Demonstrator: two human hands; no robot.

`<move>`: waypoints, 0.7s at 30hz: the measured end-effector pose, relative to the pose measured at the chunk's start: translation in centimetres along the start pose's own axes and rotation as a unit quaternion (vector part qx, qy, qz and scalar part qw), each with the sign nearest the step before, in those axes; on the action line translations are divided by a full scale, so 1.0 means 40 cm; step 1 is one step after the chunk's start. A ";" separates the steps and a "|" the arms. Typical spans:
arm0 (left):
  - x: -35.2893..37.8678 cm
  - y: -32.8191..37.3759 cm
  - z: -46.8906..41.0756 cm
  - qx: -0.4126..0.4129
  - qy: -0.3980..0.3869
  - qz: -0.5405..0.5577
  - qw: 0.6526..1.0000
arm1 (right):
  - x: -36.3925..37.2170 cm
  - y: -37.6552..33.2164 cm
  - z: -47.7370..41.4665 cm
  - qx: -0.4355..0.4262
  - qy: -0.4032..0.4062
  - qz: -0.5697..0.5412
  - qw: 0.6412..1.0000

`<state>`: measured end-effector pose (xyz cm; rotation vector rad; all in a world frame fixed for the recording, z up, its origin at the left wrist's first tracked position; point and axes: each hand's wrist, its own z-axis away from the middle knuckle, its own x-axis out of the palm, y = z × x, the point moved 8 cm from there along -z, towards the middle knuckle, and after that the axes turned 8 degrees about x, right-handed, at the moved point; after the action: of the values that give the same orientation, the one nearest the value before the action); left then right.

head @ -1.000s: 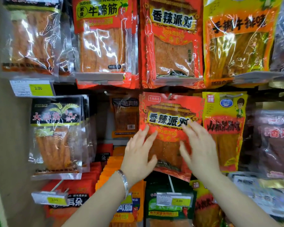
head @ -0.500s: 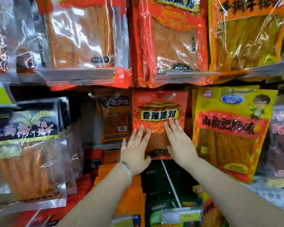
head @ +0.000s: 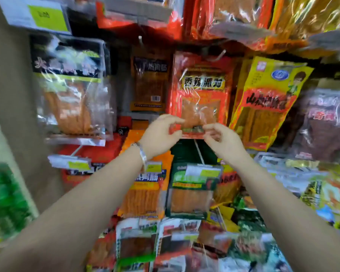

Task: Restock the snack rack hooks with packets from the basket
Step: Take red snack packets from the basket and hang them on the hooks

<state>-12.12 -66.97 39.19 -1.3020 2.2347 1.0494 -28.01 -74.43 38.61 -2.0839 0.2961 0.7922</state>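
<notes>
A red snack packet [head: 201, 95] with a yellow label band hangs on a metal hook [head: 220, 55] in the middle row of the rack. My left hand [head: 160, 135], with a silver bracelet at the wrist, pinches the packet's lower left corner between thumb and fingers. My right hand [head: 223, 141] pinches the lower edge near the right corner. Both hands sit just below the packet's clear window. No basket is in view.
An orange-brown packet [head: 150, 83] hangs left of the red one, a yellow packet [head: 267, 103] right of it, and a black-topped clear packet [head: 69, 89] far left. Green [head: 192, 189] and orange [head: 145, 185] packets with price tags hang below. More packets crowd the row above.
Both hands have slid down from lying flat on the packet's front to its bottom edge, with fingers now curled. The view has tilted down and is blurred.
</notes>
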 end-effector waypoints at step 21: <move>-0.024 0.176 1.968 -0.701 -0.210 0.143 0.667 | 0.708 0.274 1.543 0.489 -0.530 -0.014 0.693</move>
<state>-22.77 -5.70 -9.57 -0.7948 0.9882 3.0770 -37.84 -29.65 -12.70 -0.4370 -0.0067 1.2959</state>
